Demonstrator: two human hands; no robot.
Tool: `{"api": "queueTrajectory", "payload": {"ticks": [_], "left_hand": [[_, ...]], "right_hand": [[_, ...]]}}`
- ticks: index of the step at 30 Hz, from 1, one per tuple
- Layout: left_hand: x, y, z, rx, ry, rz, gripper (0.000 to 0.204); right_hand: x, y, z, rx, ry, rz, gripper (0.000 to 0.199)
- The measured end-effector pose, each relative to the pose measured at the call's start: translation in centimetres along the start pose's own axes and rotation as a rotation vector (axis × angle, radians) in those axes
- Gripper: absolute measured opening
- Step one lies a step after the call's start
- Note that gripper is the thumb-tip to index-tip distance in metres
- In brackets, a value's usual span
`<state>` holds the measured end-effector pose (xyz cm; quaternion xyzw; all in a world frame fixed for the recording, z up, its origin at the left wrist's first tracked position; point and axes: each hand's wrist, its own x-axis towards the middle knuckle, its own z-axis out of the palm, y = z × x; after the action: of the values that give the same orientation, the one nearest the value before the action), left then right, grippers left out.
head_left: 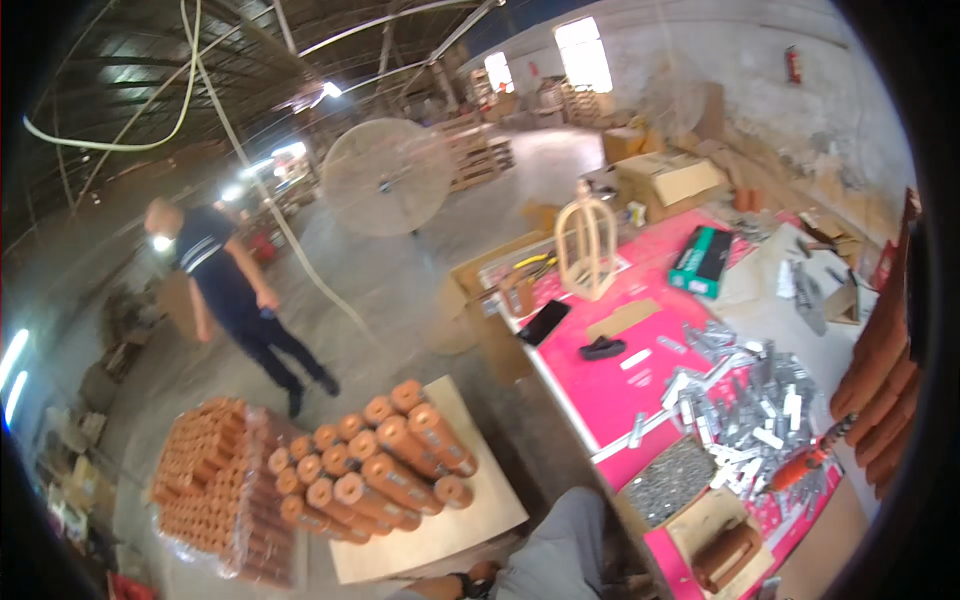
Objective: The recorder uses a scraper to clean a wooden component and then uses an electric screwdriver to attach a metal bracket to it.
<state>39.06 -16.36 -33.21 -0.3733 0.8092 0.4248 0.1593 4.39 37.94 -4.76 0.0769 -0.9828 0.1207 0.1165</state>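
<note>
A large hand, seemingly my right hand (880,410), comes in at the right rim with its fingers curled. They close round the metal end of a red-handled tool (800,466), whose handle points down over a heap of small silvery metal pieces (750,400). At the lower edge, my left hand (484,572), with a dark band at the wrist, lies beside my grey trouser leg; its fingers are hidden. Close to the tool, an open box of small screw-like parts (670,480) stands on the pink-topped table (590,400). A brown, curved piece (725,555) lies on a cardboard piece.
Brown hollow cylinders (365,480) lie stacked on a board (440,550); a plastic-wrapped stack (215,480) stands further left. The table also holds a phone (545,322), a wooden cage-like frame (587,250) and a green box (700,262). Another person (240,290) stands beyond, near a large fan (388,178).
</note>
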Motion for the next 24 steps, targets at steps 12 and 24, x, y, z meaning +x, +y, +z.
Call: {"api": "queueTrajectory", "payload": {"ticks": [12, 24], "left_hand": [[6.1, 0.2, -1.2, 0.052, 0.015, -0.007, 0.043], [4.6, -2.1, 1.1, 0.047, 0.037, -0.007, 0.045]], "right_hand": [[-1.7, 7.1, 8.1, 0.391, 0.144, -0.050, 0.049], [0.8, -7.1, -6.7, 0.216, 0.009, 0.014, 0.049]]}}
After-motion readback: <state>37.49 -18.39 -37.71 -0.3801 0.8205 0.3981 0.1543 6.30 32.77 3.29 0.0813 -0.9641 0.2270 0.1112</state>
